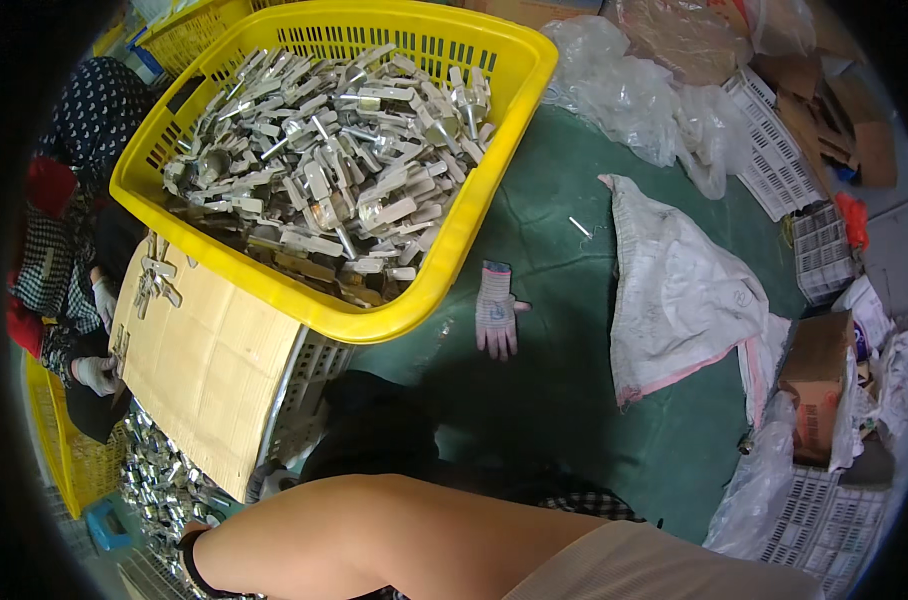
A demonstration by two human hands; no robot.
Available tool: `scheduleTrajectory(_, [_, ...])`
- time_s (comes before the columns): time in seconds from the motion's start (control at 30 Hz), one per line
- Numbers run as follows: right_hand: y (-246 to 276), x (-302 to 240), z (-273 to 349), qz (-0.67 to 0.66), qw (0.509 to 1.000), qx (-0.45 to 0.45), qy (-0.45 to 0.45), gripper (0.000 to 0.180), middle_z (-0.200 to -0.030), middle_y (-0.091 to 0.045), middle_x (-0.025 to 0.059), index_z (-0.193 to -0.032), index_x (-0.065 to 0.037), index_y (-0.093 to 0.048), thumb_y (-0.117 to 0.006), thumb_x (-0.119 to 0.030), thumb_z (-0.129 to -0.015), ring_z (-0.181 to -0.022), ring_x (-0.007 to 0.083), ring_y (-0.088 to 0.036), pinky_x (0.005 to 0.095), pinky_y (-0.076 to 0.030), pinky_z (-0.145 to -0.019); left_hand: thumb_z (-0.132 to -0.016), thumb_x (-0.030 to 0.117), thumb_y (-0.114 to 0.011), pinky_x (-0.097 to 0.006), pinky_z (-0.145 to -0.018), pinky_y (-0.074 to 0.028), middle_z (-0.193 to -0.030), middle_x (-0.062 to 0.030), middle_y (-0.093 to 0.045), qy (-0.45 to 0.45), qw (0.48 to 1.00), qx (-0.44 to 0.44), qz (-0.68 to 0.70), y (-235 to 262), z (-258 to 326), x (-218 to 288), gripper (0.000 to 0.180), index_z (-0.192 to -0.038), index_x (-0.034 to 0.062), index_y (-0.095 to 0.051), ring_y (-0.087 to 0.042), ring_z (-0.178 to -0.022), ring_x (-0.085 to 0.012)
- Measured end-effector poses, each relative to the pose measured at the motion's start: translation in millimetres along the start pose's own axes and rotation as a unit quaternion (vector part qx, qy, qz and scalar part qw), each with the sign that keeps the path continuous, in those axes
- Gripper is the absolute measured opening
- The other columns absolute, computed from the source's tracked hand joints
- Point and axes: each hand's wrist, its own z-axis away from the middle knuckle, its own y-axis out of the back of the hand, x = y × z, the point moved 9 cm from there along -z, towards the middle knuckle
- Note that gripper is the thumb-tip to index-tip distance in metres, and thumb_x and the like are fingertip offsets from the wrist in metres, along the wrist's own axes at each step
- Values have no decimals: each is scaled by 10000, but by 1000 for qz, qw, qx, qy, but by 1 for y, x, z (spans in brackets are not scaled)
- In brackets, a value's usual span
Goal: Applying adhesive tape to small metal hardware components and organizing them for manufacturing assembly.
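Observation:
My right forearm (304, 530) reaches from the lower right across to the lower left, with a black band at the wrist. Little of my right hand (196, 529) shows past the band; its fingers are hidden. It is nearest a heap of shiny metal parts (164, 485) at the lower left. My left hand is out of view. Above the arm, a sheet of cardboard (209, 370) lies on a crate (312, 390), with a few metal parts (156, 272) on it. A large yellow basket (399, 325) behind holds many metal pieces with flat pale handles.
A co-worker's gloved hand (96, 375) is at the cardboard's left edge. A striped work glove (496, 315) and a white sack (679, 300) lie on the green floor (564, 370). Plastic sheeting (624, 90), white crates (774, 145) and a cardboard box (816, 385) line the right.

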Motion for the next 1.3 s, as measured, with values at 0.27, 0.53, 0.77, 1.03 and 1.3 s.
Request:
scheduleTrajectory(0.27, [-2,3,11,35,999,1,-21,278,-813,-656,23,-889,-172,-698,-624,-311,-660,-732,262,-610,476,-487,-534,-727,125,-654,-280,-648,-466,-794,-71,-576,69,997,6,26,1,6,-4,163,-864,50,-607,-541,-685,-186])
scheduleTrajectory(0.53, [-9,8,6,70,997,-3,-44,270,-813,-656,26,-888,-169,-698,-621,-297,-663,-733,261,-611,473,-488,-534,-717,118,-662,-280,-631,-465,-770,-68,-573,136,989,12,58,-1,14,-10,150,-843,53,-612,-541,-667,-184])
scheduleTrajectory(0.77, [-24,14,-2,94,994,-11,-61,264,-813,-657,29,-887,-166,-698,-619,-284,-665,-734,260,-612,471,-488,-534,-709,112,-669,-281,-616,-465,-749,-65,-571,201,975,19,91,-9,24,-22,140,-825,56,-615,-541,-652,-183])
scheduleTrajectory(1.03, [-38,17,-6,132,989,-17,-70,258,-813,-657,32,-886,-163,-698,-617,-270,-667,-735,259,-614,468,-489,-535,-699,106,-677,-281,-600,-465,-724,-62,-568,266,954,39,131,-12,31,-26,129,-804,59,-620,-540,-634,-182])
scheduleTrajectory(1.3, [-53,-27,-34,244,969,-41,-12,251,-814,-658,35,-885,-159,-698,-614,-256,-669,-736,259,-615,465,-489,-535,-689,99,-685,-282,-583,-465,-700,-59,-566,276,926,135,219,45,46,-5,118,-784,63,-624,-540,-616,-181])
